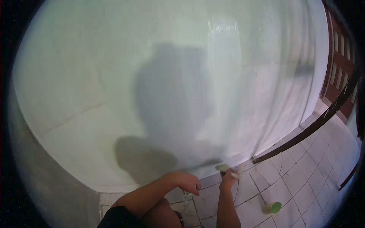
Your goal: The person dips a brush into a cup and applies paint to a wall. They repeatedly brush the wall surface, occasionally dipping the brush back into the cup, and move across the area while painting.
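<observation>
In my right hand is a paintbrush, its pale green bristles pointing left, close to the bottom edge of the wall. The light end of its handle shows past my fingers on the right. My left hand hangs with curled fingers in front of the wall's foot, over the floor tiles, and nothing shows in it. A small container with a bright green inside lies on the tiles to the right of my right forearm. Shiny wet-looking strokes mark the upper wall.
White floor tiles with dark joints run along the wall to the right. A long dark bar slants from the floor near the wall up to the right. A brown panelled door stands at far right. A grey surface borders the wall at left.
</observation>
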### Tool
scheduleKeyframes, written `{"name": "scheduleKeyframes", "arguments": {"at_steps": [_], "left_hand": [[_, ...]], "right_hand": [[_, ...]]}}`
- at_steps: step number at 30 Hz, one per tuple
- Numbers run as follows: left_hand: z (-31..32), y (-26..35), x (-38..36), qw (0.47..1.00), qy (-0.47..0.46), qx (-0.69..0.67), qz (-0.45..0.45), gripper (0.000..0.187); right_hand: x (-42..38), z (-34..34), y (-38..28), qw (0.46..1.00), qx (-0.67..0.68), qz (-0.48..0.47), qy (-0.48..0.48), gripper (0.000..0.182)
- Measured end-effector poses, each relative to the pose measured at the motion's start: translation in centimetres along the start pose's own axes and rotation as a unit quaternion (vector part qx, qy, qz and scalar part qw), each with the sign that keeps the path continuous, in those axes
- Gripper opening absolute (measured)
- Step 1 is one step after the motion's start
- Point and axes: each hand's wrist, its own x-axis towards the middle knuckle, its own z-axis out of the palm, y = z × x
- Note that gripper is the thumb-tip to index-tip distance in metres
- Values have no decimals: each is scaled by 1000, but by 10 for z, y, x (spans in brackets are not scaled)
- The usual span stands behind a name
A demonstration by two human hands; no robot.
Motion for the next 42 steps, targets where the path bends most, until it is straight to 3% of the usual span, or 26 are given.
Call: {"name": "scheduleKeyframes", "arguments": {"at_steps": [3, 5, 8, 13, 14, 15, 16, 17, 18, 20, 22, 24, 26, 27, 28, 30, 33, 35, 39, 42], "left_hand": [[1, 10, -5, 999, 42, 1, 24, 42], [1, 8, 2, 999, 30, -2, 36, 42], [1, -3, 22, 997, 18, 4, 73, 42], [2, -19, 54, 990, 9, 1, 140, 38], [-9, -4, 39, 994, 11, -21, 105, 38], [-17, 6, 31, 996, 14, -44, 70, 38], [-20, 10, 32, 996, 4, -51, 73, 38], [-20, 11, 33, 996, 18, -37, 78, 39], [-20, 12, 33, 996, 35, -22, 83, 40], [-26, 19, 20, 996, 30, -21, 83, 41], [-19, 25, 10, 996, 27, -16, 81, 43], [-14, 24, 3, 997, 48, -21, 51, 45], [-11, 25, -8, 997, 55, -8, 49, 45], [-9, 26, -13, 997, 58, 5, 50, 46], [-11, 30, -15, 997, 63, 10, 40, 46], [-8, 39, -18, 998, 46, 9, 28, 46], [-3, 40, -4, 998, 53, -14, 40, 45], [-6, 39, 1, 999, 33, -28, 28, 45], [-8, 44, 6, 999, 21, -36, -7, 44], [-6, 57, 11, 998, 3, -60, -20, 42]], "right_hand": [[10, 18, -17, 997, 35, 61, 18, 32], [44, 53, -31, 998, -60, -20, -26, 29], [-12, 137, -175, 991, 45, -61, -107, 19], [-57, 246, -337, 930, 125, -198, -284, 16], [-61, 268, -364, 927, 128, -221, -275, 18], [-55, 285, -390, 885, 88, -306, -341, 21], [-80, 298, -410, 867, 197, -320, -327, 22], [-77, 306, -419, 827, 211, -391, -344, 28], [-85, 305, -421, 859, 230, -313, -335, 22], [-74, 287, -386, 851, 162, -380, -325, 22], [-40, 250, -315, 878, 115, -356, -298, 21], [-25, 193, -236, 928, 140, -248, -239, 21], [-9, 126, -149, 947, 111, -234, -188, 18], [0, 95, -104, 973, 88, -176, -122, 16], [8, 61, -62, 968, 82, -190, -144, 14], [30, -8, 25, 989, -64, -133, -26, 14], [9, -71, 39, 997, -55, -40, 25, 13], [1, -109, 45, 991, -1, 88, 99, 15], [19, -168, 96, 980, -94, 98, 147, 16], [28, -180, 100, 987, 22, 92, 133, 18]]}}
